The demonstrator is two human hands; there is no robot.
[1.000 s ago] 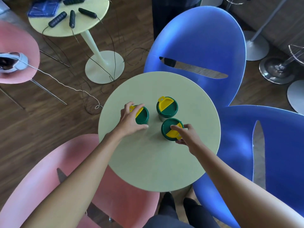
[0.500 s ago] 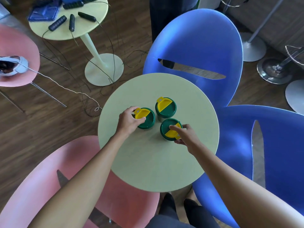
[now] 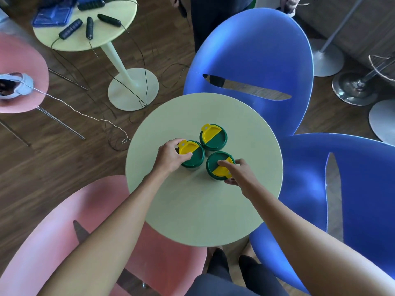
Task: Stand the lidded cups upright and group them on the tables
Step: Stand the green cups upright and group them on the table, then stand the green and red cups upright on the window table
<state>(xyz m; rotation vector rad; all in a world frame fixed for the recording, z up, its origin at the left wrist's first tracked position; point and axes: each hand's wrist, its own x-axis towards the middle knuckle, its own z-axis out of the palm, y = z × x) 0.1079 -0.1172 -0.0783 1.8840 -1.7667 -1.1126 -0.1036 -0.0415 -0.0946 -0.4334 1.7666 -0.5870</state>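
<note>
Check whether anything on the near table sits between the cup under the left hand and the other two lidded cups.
Nothing visible does. The left hand grips the left cup, which already stands close beside the back cup and the cup under the right hand. Only bare table shows in the small gaps between them.

Cup bodies (image 3: 215,180) beneath lids (image 3: 213,137)

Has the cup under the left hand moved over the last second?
Yes. The left hand has slid its cup rightward, closing the gap to the untouched far cup, which kept its spot on the table.
</note>
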